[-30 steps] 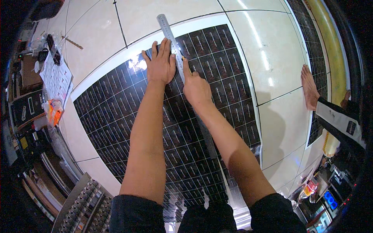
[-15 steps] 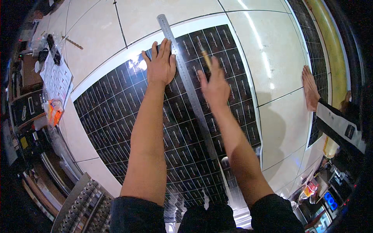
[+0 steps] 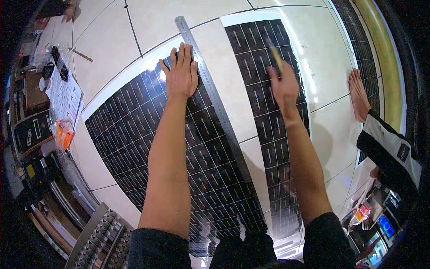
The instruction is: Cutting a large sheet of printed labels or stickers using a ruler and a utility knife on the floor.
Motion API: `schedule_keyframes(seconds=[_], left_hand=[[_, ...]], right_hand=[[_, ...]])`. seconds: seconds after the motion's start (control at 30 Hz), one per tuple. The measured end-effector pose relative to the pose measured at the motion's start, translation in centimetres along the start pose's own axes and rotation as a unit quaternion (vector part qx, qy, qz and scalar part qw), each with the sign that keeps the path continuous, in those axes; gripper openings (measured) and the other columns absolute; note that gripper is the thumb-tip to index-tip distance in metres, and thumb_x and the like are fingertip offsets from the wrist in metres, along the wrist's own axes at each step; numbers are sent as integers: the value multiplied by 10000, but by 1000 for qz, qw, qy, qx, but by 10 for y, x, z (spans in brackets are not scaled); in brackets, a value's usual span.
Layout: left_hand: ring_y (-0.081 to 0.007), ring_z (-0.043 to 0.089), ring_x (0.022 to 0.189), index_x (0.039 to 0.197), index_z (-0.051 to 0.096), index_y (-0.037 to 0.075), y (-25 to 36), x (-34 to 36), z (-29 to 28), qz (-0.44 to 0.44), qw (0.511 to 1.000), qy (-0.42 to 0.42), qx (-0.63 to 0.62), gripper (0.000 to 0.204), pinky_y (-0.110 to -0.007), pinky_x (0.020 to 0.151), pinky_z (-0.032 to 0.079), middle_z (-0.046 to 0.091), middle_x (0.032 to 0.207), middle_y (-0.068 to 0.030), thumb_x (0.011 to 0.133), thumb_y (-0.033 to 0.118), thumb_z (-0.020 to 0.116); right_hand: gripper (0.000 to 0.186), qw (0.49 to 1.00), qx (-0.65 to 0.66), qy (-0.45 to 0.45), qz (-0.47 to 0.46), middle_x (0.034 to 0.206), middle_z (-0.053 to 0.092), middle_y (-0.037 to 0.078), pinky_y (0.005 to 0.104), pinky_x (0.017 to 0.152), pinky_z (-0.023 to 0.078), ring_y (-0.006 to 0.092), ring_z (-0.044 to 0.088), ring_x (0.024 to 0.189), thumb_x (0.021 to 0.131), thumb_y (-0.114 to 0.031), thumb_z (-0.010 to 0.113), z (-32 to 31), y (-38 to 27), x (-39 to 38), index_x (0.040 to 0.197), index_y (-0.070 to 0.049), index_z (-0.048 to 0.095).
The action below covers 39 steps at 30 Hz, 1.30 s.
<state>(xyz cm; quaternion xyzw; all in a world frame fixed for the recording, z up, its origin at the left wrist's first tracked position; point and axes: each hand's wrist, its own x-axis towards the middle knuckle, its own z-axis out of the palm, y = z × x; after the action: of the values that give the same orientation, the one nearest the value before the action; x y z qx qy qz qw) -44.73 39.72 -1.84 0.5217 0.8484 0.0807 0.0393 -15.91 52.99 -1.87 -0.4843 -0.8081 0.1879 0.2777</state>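
My left hand (image 3: 181, 76) lies flat with fingers stretched out, pressing on a large dark printed sheet (image 3: 130, 116) with a grid of white lines. Beside its thumb runs a long steel ruler (image 3: 209, 85), lined up with the sheet's right edge. A narrow strip of the same print (image 3: 260, 96) lies to the right, apart from the large sheet, with floor tiles between them. My right hand (image 3: 285, 87) is over this strip, closed round a slim yellow cutter knife (image 3: 277, 58). Motion blurs the knife, and its blade cannot be made out.
Another person's bare foot (image 3: 358, 96) rests at the right, near another gridded sheet (image 3: 362, 49) and a yellow roll (image 3: 389, 67). A hand (image 3: 69, 13) shows at the upper left. A drill bit (image 3: 81, 54) and papers (image 3: 65, 96) lie left on tiles.
The narrow strip has come apart from the large sheet and shifted right, opening a gap of floor. My right hand has moved right with the knife; my left stays on the sheet.
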Motion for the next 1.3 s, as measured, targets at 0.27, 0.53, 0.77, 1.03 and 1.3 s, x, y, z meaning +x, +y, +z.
schedule_keyframes(seconds=[0.27,0.53,0.77,1.03,1.3], left_hand=[[-300,174,1498,1554,245,147,1,-1,-5,-14,1000,-7,-22,669,-657,1166,12,201,1626,-89,983,449,419],[-316,213,1484,1545,265,172,-10,-1,10,19,998,37,-39,594,-639,1174,35,226,1612,-100,986,312,407],[-319,478,1270,1458,427,101,19,-11,-10,2,992,94,81,529,-555,1083,298,529,1350,-159,938,177,492],[-438,561,1161,1537,198,45,79,-100,-36,-141,961,172,-167,595,-511,981,431,551,1320,-286,1024,244,425],[-415,265,1431,1497,295,-9,149,-561,-58,-110,988,1,-105,659,-536,1170,175,304,1531,-258,977,315,538]], right_hand=[[392,912,-244,37,328,1248,582,234,454,991,424,399,545,1147,911,-38,541,-191,105,-258,1302,-31,571],[409,911,-335,77,230,1311,561,208,482,998,411,398,523,1180,919,-73,535,-214,167,-292,1326,-68,573],[448,905,-342,80,240,1352,544,162,494,1058,341,368,474,1245,904,-116,583,-216,179,-299,1349,-158,555],[419,889,-358,108,265,1335,563,110,518,1019,358,336,501,1208,910,-174,596,-214,174,-300,1322,-247,587],[327,898,-310,129,283,1376,539,42,536,1002,351,275,495,1236,936,-231,567,-226,160,-301,1258,-231,624]])
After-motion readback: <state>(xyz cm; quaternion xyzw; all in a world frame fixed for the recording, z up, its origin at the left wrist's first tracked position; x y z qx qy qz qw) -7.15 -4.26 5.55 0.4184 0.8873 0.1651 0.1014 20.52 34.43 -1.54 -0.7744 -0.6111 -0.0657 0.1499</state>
